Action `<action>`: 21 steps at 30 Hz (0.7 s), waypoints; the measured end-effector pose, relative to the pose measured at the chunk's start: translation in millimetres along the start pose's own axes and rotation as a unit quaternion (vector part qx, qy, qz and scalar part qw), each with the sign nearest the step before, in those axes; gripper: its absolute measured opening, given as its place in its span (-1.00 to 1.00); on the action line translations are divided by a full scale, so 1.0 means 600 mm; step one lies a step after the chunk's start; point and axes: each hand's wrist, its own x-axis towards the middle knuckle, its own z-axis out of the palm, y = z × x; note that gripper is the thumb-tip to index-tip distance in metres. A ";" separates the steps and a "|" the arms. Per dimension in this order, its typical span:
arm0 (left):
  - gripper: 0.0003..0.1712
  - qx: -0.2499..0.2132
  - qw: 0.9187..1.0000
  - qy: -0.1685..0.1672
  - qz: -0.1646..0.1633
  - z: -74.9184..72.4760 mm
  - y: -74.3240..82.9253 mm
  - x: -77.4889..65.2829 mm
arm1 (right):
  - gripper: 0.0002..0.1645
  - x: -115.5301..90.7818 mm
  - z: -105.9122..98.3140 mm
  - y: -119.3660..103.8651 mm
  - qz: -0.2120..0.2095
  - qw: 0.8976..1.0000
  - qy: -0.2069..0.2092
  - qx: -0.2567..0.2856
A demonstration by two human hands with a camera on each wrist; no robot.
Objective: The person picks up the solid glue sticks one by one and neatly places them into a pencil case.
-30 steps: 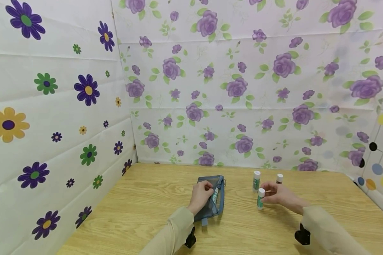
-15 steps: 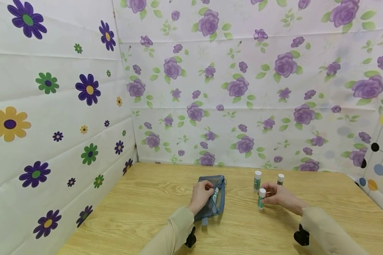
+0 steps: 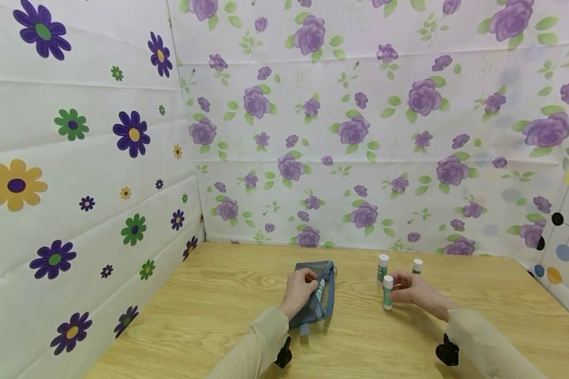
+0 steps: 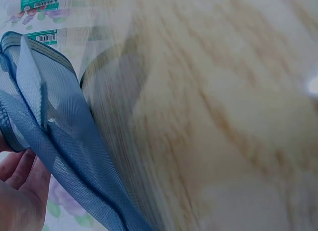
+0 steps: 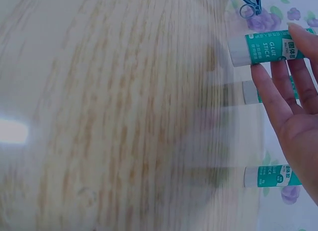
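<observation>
My left hand grips the upper edge of a blue mesh zip pouch, which gapes toward the right. Inside the pouch lies a white-and-green tube. In the left wrist view the pouch's mesh side hides part of the fingers. With thumb and fingers, my right hand pinches a glue stick held upright. Its green label reads GLUE STICK in the right wrist view. Two more glue sticks stand behind: one with its white cap at left, another partly hidden by the hand.
All of this is on a wood-grain table. A flowered sheet rises along the back edge, and another patterned sheet stands at the left. A dark wrist device hangs under the right sleeve.
The glue stick in my right hand has risen slightly. My left hand keeps its hold on the pouch in the same place.
</observation>
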 end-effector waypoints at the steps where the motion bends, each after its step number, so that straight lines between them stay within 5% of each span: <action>1: -0.89 0.000 1.000 0.000 0.000 0.000 0.000 0.000 | -0.48 0.001 0.000 -0.001 -0.001 1.000 0.003 0.002; 10: -0.89 0.002 1.000 0.000 -0.002 0.001 0.000 0.000 | -0.44 0.008 0.000 -0.008 -0.006 0.999 0.017 0.038; 21: -0.90 0.003 1.000 0.003 0.001 0.001 -0.001 0.000 | -0.38 0.010 0.000 -0.025 -0.008 1.000 0.010 0.004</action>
